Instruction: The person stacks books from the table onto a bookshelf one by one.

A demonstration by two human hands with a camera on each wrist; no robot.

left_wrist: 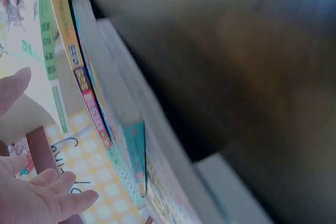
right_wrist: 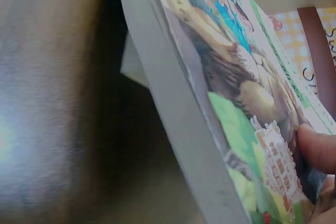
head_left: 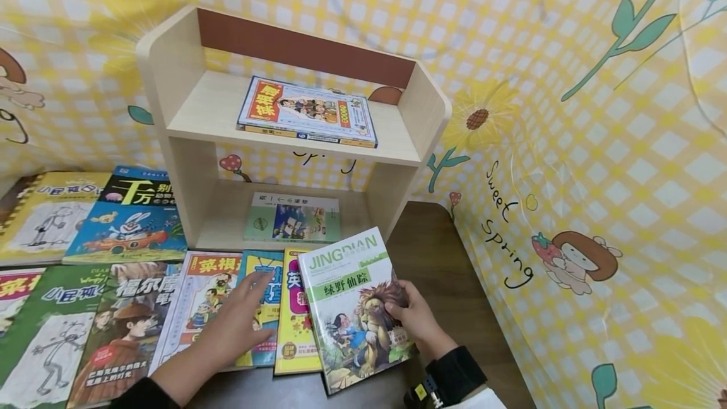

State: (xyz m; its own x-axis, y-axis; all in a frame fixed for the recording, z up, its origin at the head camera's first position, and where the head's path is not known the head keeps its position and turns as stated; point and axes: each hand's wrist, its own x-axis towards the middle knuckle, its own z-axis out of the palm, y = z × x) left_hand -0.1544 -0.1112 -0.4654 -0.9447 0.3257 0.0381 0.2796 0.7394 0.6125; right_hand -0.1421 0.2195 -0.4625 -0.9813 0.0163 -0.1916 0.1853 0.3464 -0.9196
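Observation:
My right hand (head_left: pixel 419 315) grips a storybook (head_left: pixel 346 339) by its right edge, thumb on the cover. The book has a white and green top and a lion beside a girl in blue; it is tilted and overlaps a yellow book (head_left: pixel 294 339). In the right wrist view the thumb (right_wrist: pixel 317 148) presses the cover, while the other fingers are mostly hidden. My left hand (head_left: pixel 233 320), fingers spread and holding nothing, is over a comic book (head_left: pixel 212 283) and a blue-and-yellow book (head_left: pixel 265 346). In the left wrist view, its fingers are apart from the book spines (left_wrist: pixel 86 93).
A two-tier wooden shelf (head_left: pixel 182 100) stands behind the books. On its upper board lies a comic book (head_left: pixel 312 109); on the lower one, a pale green book (head_left: pixel 335 226). Several more books, including a green one (head_left: pixel 51 333), cover the table's left side. Patterned cloth (head_left: pixel 613 163) hangs behind and right.

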